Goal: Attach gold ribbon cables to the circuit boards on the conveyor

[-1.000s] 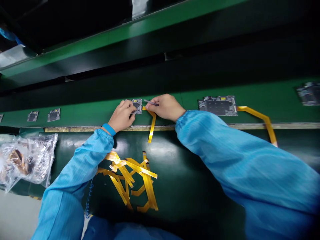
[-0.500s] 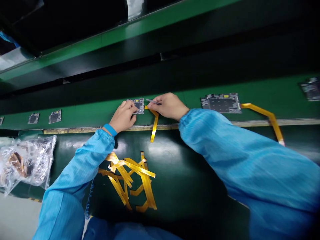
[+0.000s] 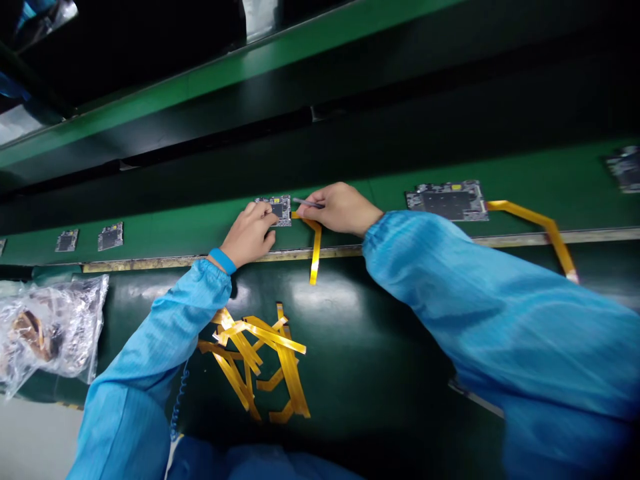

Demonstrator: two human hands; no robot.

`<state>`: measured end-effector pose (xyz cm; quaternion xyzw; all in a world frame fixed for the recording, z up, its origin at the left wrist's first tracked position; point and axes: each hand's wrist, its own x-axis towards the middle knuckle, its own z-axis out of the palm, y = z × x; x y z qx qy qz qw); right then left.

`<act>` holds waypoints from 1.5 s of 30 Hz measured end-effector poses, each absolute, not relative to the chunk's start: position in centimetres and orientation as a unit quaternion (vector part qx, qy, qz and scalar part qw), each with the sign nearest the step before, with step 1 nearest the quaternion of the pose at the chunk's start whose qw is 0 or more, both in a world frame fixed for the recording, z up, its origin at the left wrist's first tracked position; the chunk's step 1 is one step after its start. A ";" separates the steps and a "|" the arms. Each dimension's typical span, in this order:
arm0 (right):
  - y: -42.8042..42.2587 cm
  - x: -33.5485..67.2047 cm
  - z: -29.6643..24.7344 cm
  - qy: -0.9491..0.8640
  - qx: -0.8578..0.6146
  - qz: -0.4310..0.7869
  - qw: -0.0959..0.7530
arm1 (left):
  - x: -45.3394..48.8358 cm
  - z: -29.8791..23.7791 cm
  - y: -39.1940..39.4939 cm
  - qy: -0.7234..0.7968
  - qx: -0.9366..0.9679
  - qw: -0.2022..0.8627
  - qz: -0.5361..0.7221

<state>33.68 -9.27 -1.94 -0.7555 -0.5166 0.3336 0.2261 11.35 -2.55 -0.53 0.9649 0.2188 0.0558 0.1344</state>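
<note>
My left hand [image 3: 250,232] rests over a small dark circuit board [image 3: 285,210], its fingers curled onto the board's left part and holding it against the green surface. In my right hand [image 3: 343,208] is a slim grey pen-like tool [image 3: 306,202], pinched with its tip pointing left toward the board. Just below those fingertips, an orange flat flex cable [image 3: 316,253] meets the board's right edge; its bent tail hangs down over the ledge. Whether the right fingers also grip the cable, or whether it is seated in the connector, I cannot tell.
Loose flex cables [image 3: 287,363] lie piled below my hands. Right along the strip sits another board [image 3: 447,201] with a cable [image 3: 530,217] attached. More boards [image 3: 111,236] lie left. A clear plastic bag [image 3: 55,327] is at left; a coiled blue cord [image 3: 179,403] hangs by my left sleeve.
The view has shifted slightly. Both hands keep nearly the same pose at the board, and the cable stays at its right edge.
</note>
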 end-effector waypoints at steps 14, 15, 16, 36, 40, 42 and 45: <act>-8.2 34.9 -0.7 -0.520 -0.774 0.325 0.155 | 13.1 -0.1 -4.5 0.223 0.970 0.096 0.002; -8.3 35.0 -0.8 -0.522 -0.773 0.323 0.158 | 13.3 -0.1 -4.9 0.227 0.970 0.088 -0.003; -8.4 35.1 -0.8 -0.524 -0.772 0.322 0.160 | 13.5 0.0 -5.2 0.230 0.970 0.080 -0.007; -11.1 36.8 0.3 -0.577 -0.788 0.183 0.117 | 18.1 -0.3 -9.5 0.285 0.957 -0.013 -0.047; -10.9 36.7 0.1 -0.609 -0.759 0.200 0.118 | 18.6 -0.7 -9.6 0.284 0.958 -0.015 -0.034; -10.8 36.9 -0.3 -0.611 -0.756 0.201 0.121 | 18.9 -0.9 -9.7 0.284 0.958 -0.022 -0.028; -10.9 37.6 -1.2 -0.601 -0.762 0.207 0.127 | 19.3 -1.0 -9.8 0.282 0.959 -0.022 -0.037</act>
